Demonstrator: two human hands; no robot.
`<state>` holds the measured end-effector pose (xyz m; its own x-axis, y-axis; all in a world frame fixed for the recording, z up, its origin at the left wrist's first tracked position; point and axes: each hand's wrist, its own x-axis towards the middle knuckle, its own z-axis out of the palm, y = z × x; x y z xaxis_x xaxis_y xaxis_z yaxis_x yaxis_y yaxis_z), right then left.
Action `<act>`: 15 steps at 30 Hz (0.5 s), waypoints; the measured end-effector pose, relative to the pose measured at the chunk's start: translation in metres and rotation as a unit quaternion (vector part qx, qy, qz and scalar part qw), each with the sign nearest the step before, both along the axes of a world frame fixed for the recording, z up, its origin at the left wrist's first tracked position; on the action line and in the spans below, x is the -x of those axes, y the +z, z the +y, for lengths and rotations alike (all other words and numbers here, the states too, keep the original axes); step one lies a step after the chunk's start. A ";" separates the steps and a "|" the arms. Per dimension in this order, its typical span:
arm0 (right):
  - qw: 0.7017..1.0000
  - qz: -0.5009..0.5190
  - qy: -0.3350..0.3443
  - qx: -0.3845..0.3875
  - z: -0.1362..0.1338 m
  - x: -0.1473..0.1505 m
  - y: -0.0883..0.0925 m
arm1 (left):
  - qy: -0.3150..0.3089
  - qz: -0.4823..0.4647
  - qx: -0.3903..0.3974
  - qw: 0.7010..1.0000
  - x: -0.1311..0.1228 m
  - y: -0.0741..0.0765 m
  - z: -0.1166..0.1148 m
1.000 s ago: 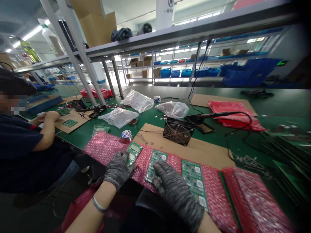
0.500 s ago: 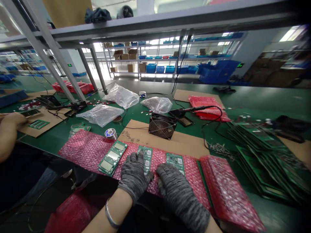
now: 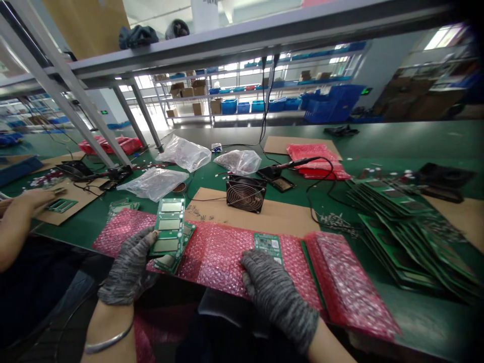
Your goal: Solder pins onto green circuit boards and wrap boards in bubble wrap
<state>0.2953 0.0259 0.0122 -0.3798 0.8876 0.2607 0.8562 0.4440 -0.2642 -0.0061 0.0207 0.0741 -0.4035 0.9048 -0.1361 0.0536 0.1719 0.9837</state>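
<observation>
My left hand, in a grey knit glove, grips a green circuit board by its left edge, with three pale display windows facing me. Under that board, other boards of the same kind lie on the pink bubble wrap. My right hand, also gloved, rests with its fingers laid over the lower part of another board showing white labels. That board lies flat on the wrap. Just right of this hand stands a bundle in pink bubble wrap with a green board edge showing.
A black fan stands on cardboard behind the wrap. Stacked green boards fan out at the right. A soldering iron rests in its stand, near clear plastic bags. At far left, a co-worker's hand works over cardboard.
My left hand has moved left from the middle of the wrap and now holds a display board up. The labelled board it touched no longer lies there. My right hand stays nearly in place.
</observation>
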 end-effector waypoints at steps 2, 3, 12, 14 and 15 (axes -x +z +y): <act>1.000 0.000 -0.001 -0.009 0.000 0.001 0.002 | -0.015 0.053 0.007 0.998 0.006 0.002 -0.002; 1.000 -0.001 0.000 -0.016 -0.001 0.002 0.003 | -0.027 0.078 0.014 0.996 0.006 0.002 -0.002; 0.997 0.017 0.024 -0.069 0.001 -0.006 0.010 | 0.003 0.401 0.098 0.911 0.001 -0.015 0.005; 0.995 0.025 -0.012 -0.100 0.001 -0.025 0.007 | 0.007 0.460 0.085 0.884 -0.015 -0.014 0.005; 0.993 0.024 -0.038 -0.110 -0.001 -0.036 0.005 | -0.003 0.478 0.076 0.875 -0.029 -0.013 0.005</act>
<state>0.3310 0.0252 0.0169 -0.2961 0.8328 0.4677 0.8782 0.4300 -0.2096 0.0226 0.0258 0.0607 -0.3936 0.9082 0.1422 0.8406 0.2930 0.4557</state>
